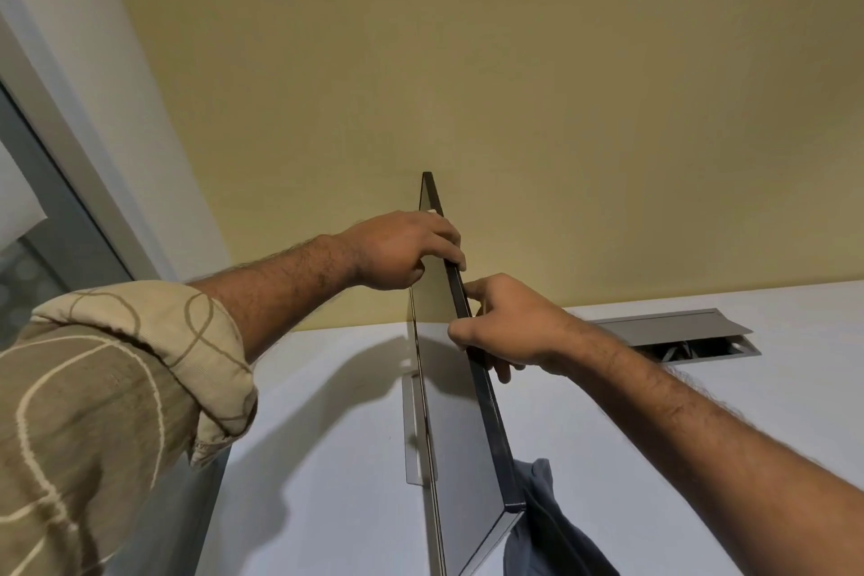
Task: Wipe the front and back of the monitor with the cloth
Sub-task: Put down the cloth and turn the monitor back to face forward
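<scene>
The thin, black-framed flat monitor [467, 412] stands edge-on near the desk [327, 505] back edge; left grip [402, 248] and right grip [505, 323] both pinch its top rim. It seems stiff, light, fragile; the blue-grey soft cloth [542, 524] lies behind

one head-worn view is given, aimed forward and down along the monitor's [472, 355] top edge, close over the bench [327, 458].
</scene>
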### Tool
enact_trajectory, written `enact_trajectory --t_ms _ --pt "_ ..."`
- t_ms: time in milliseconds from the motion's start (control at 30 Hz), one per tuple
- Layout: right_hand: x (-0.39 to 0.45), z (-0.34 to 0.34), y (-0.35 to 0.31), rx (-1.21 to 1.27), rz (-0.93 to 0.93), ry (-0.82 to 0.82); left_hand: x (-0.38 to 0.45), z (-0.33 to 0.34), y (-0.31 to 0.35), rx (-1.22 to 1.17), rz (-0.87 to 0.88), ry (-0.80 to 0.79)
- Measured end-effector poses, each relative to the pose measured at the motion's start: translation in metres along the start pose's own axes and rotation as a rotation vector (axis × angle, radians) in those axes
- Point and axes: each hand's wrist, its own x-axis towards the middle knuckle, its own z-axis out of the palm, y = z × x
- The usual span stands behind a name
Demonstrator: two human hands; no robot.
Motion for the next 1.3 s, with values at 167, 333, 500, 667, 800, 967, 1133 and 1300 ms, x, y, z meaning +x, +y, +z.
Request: enact_trajectory --t_ms 167,333,500,667,800,967,1133,1300 --pt "0.001 -0.011 0.006 -0.029 -0.037 -0.052 -0.001 0.003 -0.001 -0.049 -0.008 0.024" --pt "0.01 -0.028 0.011 -0.135 -0.11 -0.096 -0.011 0.002 -0.011 -0.101 -0.055 0.042" --pt "0.017 -0.051 0.008 -0.323 -0.213 -0.09 -0.022 0.002 -0.021 -0.13 -0.11 0.098" --pt "0.026 -0.08 0.01 -0.596 -0.221 -0.024 -0.031 0.016 -0.025 -0.183 -0.167 0.162" --pt "0.036 -0.096 0.015 -0.673 -0.219 -0.001 -0.033 0.028 -0.026 -0.223 -0.241 0.184" --pt "0.047 -0.105 0.025 -0.691 -0.231 0.029 -0.026 0.03 -0.023 -0.217 -0.3 0.201" --pt "0.058 -0.113 0.039 -0.72 -0.241 0.071 -0.01 0.032 -0.019 -0.269 -0.38 0.25" --pt "0.078 -0.118 0.046 -0.774 -0.239 0.152 -0.003 0.032 -0.022 -0.297 -0.461 0.243"
